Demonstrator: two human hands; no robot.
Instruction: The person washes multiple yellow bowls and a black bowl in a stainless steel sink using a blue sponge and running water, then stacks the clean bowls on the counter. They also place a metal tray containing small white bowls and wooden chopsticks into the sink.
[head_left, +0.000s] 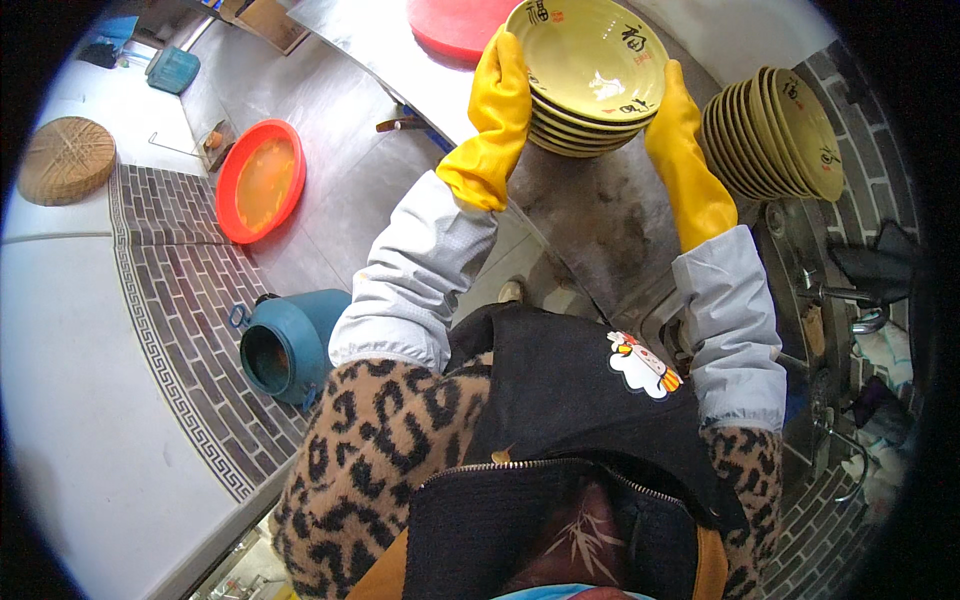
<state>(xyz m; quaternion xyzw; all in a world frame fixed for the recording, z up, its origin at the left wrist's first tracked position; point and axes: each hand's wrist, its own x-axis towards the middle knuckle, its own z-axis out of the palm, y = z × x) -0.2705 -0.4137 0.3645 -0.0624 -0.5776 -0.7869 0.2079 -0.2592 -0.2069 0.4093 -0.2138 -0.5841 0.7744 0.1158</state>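
A stack of several yellow glazed bowls (589, 56), marked with black brushed characters and small red stamps, is held out in front of me. My left hand (501, 105), in a yellow rubber glove, presses against the stack's left side. On the opposite side, my right hand (679, 142) in a matching glove grips it. The top bowl faces up toward me, and its inside holds no item. Beyond my right hand, a second stack of similar bowls (772, 139) leans tilted by the brick-patterned wall. Whether the held stack touches any surface beneath is hard to tell.
A red round board (461, 30) lies on a metal table (360, 41). To the left are a red basin (225, 202) of cloudy orange liquid, an open blue plastic barrel (319, 322) and a woven basket (67, 161). Metal faucets (844, 294) are at the right.
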